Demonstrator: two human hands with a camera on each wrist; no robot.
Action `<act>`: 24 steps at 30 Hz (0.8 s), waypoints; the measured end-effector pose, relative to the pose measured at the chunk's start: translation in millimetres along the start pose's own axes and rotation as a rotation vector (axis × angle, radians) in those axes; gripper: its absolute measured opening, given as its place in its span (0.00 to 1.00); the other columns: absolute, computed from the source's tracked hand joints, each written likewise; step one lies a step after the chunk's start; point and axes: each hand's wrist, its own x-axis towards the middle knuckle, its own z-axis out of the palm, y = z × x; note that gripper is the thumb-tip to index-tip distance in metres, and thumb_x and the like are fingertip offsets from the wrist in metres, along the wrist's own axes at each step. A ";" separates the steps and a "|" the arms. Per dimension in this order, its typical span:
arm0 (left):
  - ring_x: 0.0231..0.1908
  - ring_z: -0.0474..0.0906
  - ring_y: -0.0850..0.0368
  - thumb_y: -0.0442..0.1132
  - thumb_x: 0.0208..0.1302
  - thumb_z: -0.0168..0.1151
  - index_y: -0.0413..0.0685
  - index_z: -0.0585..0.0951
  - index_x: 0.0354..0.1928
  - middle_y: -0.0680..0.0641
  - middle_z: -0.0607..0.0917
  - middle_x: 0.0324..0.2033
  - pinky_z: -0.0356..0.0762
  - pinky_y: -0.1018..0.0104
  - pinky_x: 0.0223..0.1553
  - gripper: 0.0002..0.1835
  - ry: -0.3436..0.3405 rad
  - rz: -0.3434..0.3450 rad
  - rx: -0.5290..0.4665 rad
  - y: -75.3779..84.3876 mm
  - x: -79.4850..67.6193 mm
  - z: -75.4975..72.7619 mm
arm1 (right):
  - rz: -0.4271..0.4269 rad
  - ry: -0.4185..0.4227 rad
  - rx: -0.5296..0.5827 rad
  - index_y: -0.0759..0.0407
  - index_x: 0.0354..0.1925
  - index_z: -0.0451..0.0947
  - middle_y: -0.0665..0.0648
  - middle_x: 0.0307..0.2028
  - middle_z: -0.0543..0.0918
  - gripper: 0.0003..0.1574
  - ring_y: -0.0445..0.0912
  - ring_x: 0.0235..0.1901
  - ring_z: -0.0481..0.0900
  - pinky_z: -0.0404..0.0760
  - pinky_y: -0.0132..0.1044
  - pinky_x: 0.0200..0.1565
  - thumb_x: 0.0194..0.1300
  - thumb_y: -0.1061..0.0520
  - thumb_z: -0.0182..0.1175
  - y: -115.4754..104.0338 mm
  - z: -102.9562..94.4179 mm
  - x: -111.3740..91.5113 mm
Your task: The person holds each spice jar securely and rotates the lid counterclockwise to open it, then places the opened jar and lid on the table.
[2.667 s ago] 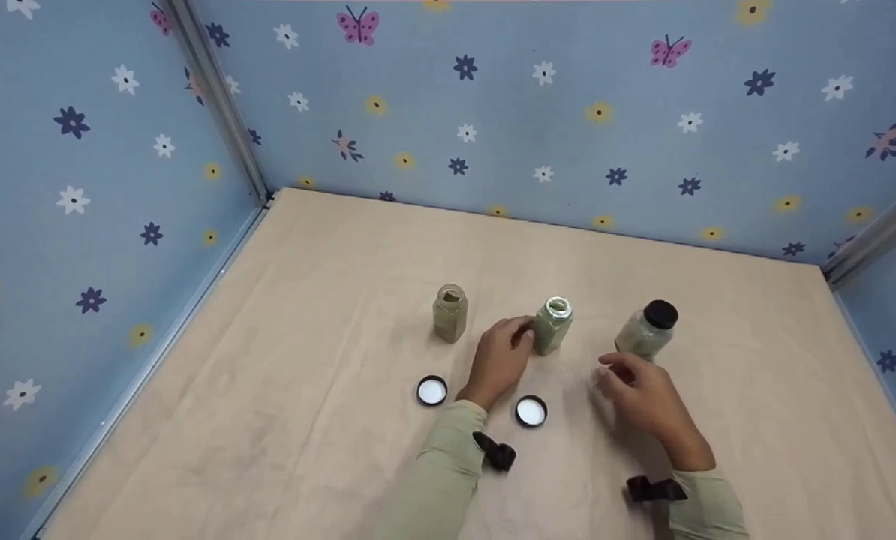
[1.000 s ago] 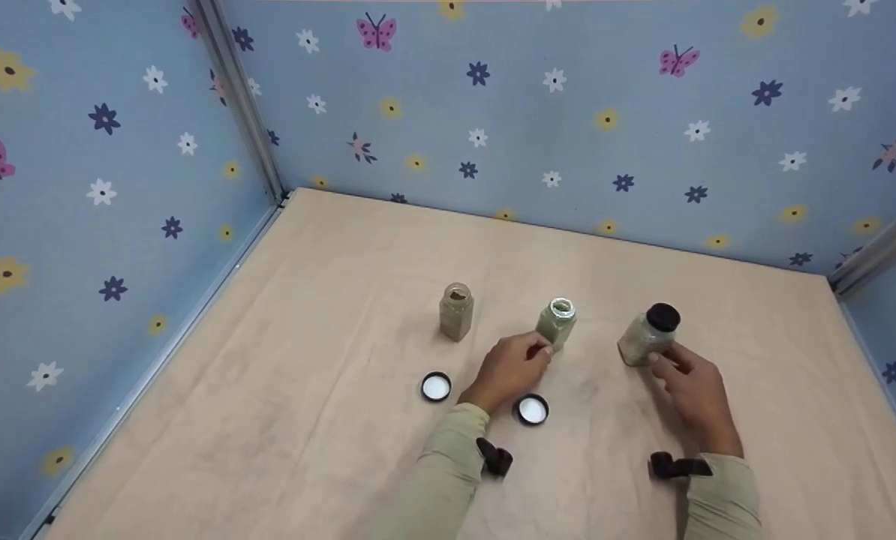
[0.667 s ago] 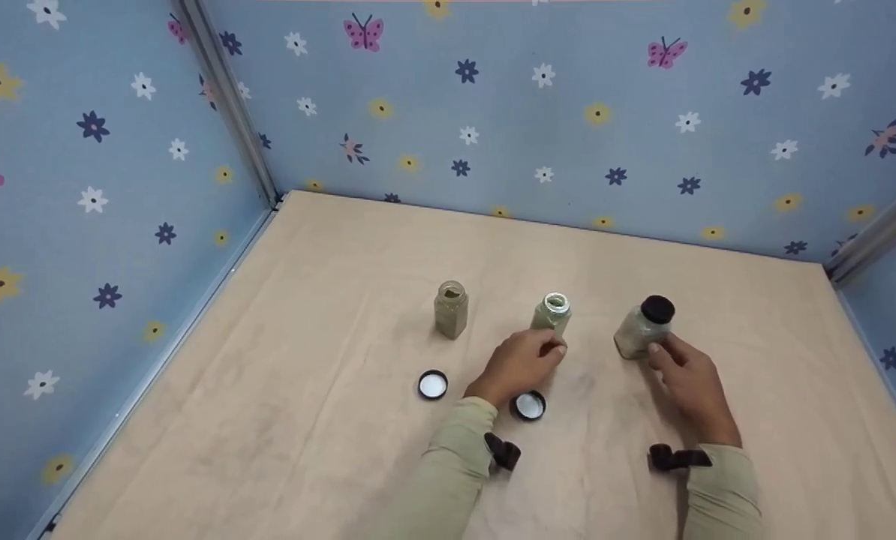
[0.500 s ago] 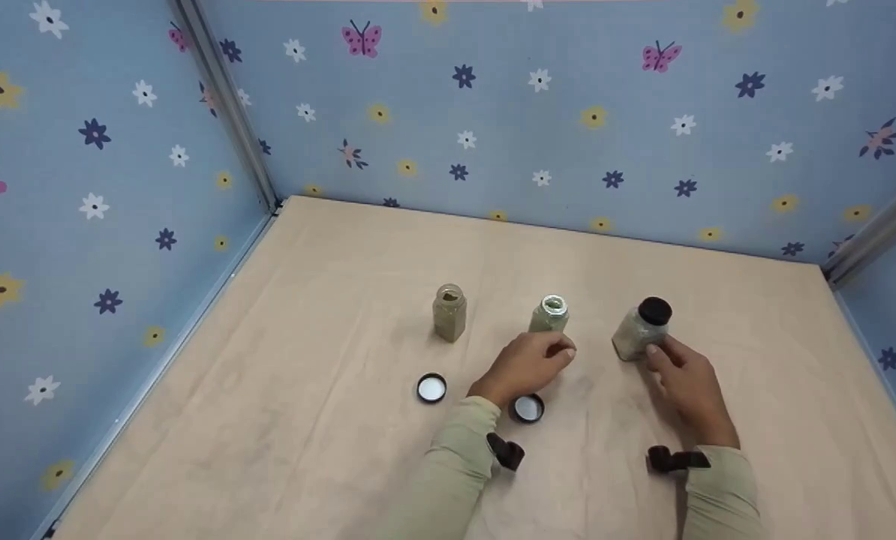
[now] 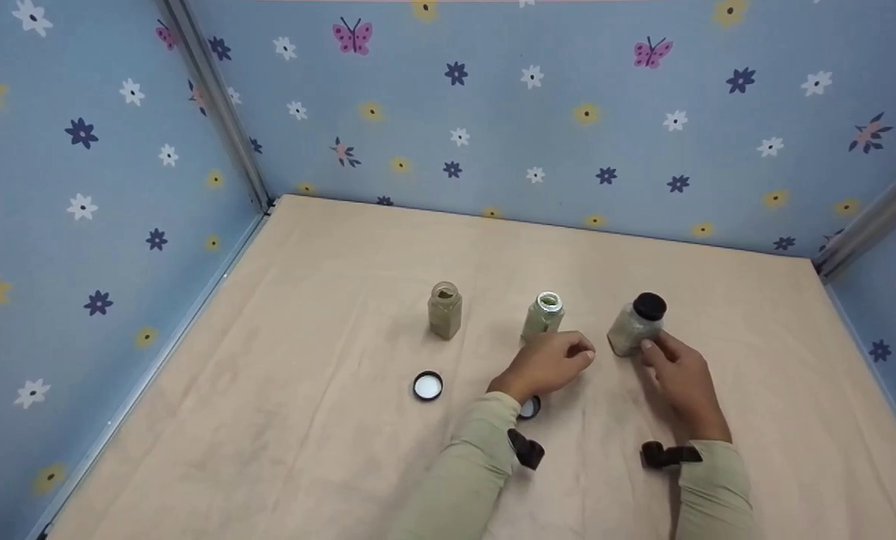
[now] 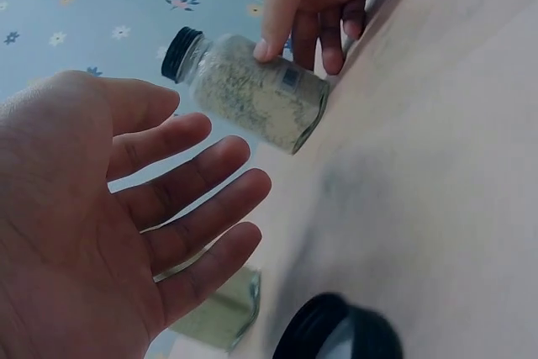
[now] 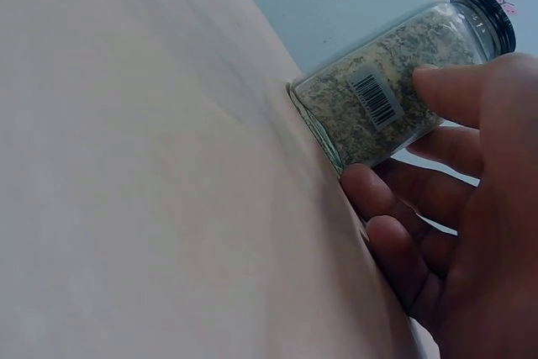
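Note:
A glass spice jar with a black lid [image 5: 632, 330] stands at the right of the group, holding dried herb flakes. My right hand [image 5: 681, 379] grips its lower side between thumb and fingers; a barcode label [image 7: 376, 98] shows in the right wrist view. My left hand [image 5: 549, 364] hovers left of this jar, its fingers loosely spread and holding nothing. Behind it stands an uncapped jar of green powder [image 5: 544, 315], its lower part partly hidden. Another uncapped jar [image 5: 445, 313] with olive-coloured contents stands farther left.
One black lid lies with its white liner up [image 5: 428, 386] in front of the leftmost jar. A second lid [image 5: 529, 407] is partly covered by my left wrist. Blue flowered walls [image 5: 493, 112] enclose the cloth-covered table [image 5: 268, 420] at the back and sides.
My right hand has reached the lidded jar and taken hold of it. My left hand has left the green-powder jar and moved right, toward the lidded one.

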 end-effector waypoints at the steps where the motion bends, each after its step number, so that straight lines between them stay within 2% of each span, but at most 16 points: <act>1: 0.43 0.77 0.70 0.48 0.74 0.57 0.55 0.86 0.48 0.61 0.85 0.42 0.74 0.74 0.48 0.12 -0.004 0.000 -0.001 0.3 2.0 1.3 | -0.002 0.003 -0.001 0.55 0.77 0.57 0.67 0.66 0.72 0.48 0.58 0.58 0.78 0.77 0.54 0.56 0.73 0.28 0.45 0.1 0.0 0.5; 15: 0.41 0.77 0.69 0.45 0.72 0.59 0.54 0.86 0.44 0.60 0.84 0.39 0.74 0.74 0.46 0.09 0.002 -0.008 -0.090 10.5 19.6 17.2 | -0.048 0.029 -0.011 0.56 0.76 0.62 0.65 0.63 0.76 0.46 0.56 0.54 0.80 0.79 0.50 0.52 0.73 0.29 0.46 1.3 4.3 1.2; 18: 0.42 0.77 0.68 0.44 0.72 0.59 0.52 0.86 0.46 0.59 0.84 0.41 0.74 0.73 0.47 0.09 0.037 -0.008 -0.136 13.5 22.5 22.2 | -0.058 0.038 -0.019 0.57 0.75 0.62 0.65 0.62 0.77 0.46 0.56 0.53 0.81 0.79 0.50 0.51 0.74 0.30 0.46 3.4 4.5 1.7; 24: 0.44 0.77 0.68 0.40 0.71 0.60 0.51 0.86 0.46 0.60 0.84 0.40 0.74 0.72 0.49 0.08 0.163 -0.018 -0.263 19.1 28.1 32.5 | -0.053 0.041 0.000 0.55 0.75 0.63 0.64 0.64 0.75 0.46 0.56 0.54 0.80 0.77 0.53 0.54 0.73 0.29 0.46 5.7 2.7 3.0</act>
